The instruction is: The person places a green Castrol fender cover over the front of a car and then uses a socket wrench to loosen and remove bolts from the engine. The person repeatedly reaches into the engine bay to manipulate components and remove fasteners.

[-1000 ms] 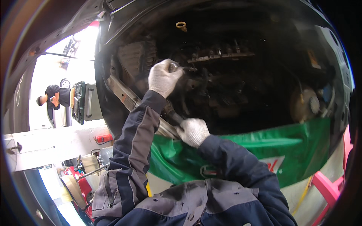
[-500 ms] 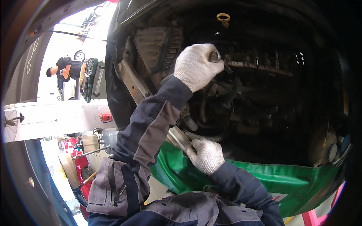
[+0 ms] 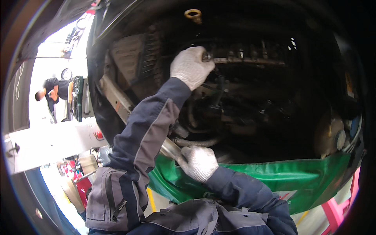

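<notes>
My left hand (image 3: 192, 67), in a white knit glove, is closed in a fist over the open engine bay. A round, shiny metal end of a tool (image 3: 206, 56) shows at the fist; the rest is hidden in the glove, and its kind I cannot tell. Just right of it runs the engine's top with a row of upright fittings (image 3: 253, 55). Nearer to me, my gloved right hand (image 3: 200, 163) is curled over the metal front crossbar (image 3: 169, 149) of the bay, beside a curved hose (image 3: 196, 141).
A green fender cover (image 3: 250, 178) drapes the car's front edge. A yellow dipstick ring (image 3: 192, 14) stands at the far side. At left are a person (image 3: 56, 89) by a dark cabinet, a red fire extinguisher (image 3: 98, 135) and red equipment (image 3: 82, 188). Pink stand legs (image 3: 333, 213) show lower right.
The whole view has shifted, so the engine bay and both hands sit further left. The left fist stays closed on the tool by the engine's top; the right hand remains at the crossbar.
</notes>
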`<move>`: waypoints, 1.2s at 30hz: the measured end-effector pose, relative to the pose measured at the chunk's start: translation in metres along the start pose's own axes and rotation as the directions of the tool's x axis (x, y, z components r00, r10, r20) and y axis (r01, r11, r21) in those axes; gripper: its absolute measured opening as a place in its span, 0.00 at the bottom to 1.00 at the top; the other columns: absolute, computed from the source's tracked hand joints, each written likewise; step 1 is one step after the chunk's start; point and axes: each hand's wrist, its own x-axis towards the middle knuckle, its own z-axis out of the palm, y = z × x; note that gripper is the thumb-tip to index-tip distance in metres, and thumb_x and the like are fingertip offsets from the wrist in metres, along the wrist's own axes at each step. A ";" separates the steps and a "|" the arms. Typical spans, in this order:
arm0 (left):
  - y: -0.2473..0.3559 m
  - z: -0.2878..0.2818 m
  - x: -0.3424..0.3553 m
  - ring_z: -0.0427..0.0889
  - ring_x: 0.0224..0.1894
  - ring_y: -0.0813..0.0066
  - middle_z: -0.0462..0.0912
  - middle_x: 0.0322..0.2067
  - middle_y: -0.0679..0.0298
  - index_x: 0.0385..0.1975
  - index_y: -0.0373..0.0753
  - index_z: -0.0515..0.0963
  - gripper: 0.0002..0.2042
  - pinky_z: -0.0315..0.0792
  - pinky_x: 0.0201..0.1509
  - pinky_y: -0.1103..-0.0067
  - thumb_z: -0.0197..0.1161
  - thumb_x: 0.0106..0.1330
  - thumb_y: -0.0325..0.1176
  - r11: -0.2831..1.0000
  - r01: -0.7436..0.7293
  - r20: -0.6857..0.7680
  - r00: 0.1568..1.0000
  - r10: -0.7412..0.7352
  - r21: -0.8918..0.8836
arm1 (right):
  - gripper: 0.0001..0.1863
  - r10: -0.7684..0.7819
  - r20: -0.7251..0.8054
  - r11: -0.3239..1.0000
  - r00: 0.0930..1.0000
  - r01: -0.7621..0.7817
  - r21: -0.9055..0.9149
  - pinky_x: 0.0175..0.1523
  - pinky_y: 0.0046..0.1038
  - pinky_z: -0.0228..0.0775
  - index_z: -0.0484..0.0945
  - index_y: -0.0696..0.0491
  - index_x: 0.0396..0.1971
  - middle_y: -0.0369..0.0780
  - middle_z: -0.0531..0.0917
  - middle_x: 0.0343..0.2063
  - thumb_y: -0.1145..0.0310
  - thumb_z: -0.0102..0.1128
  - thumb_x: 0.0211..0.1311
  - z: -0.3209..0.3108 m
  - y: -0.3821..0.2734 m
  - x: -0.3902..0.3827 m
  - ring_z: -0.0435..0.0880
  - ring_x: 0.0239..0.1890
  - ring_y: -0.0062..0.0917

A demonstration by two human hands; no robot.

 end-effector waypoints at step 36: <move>-0.009 -0.048 -0.015 0.92 0.46 0.51 0.91 0.38 0.47 0.47 0.35 0.90 0.26 0.83 0.53 0.62 0.76 0.65 0.55 0.982 -0.107 0.424 0.905 0.031 0.156 | 0.07 -0.020 -0.625 0.792 0.780 -0.369 -0.487 0.45 0.42 0.90 0.93 0.53 0.38 0.47 0.91 0.43 0.70 0.68 0.64 -0.157 0.081 0.162 0.95 0.41 0.43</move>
